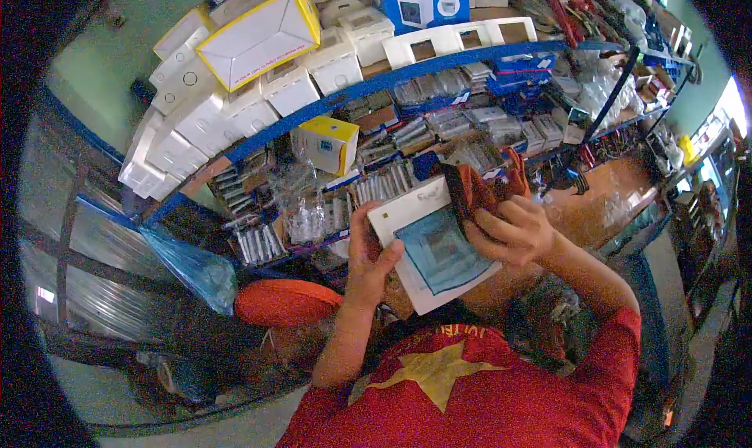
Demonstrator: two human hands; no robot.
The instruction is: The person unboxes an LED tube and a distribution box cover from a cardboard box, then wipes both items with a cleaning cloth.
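A white box-like case (382, 222) with a see-through blue cover (439, 252) is held tilted in front of my chest. My left hand (370, 256) grips its left edge, the thumb on the front face. In my right hand (513, 230) is a bunched reddish-brown cloth (489, 188), the fingers curled round it at the case's upper right corner. Part of the cloth hangs over the case's edge. What lies under the right fingers is hidden.
A blue-edged shelf (360, 89) curves ahead, stacked with white boxes (290, 89). Below it sit packed small parts and a yellow-and-white box (327, 144). A red round object (286, 301) and a blue plastic bag (192, 268) are at the lower left.
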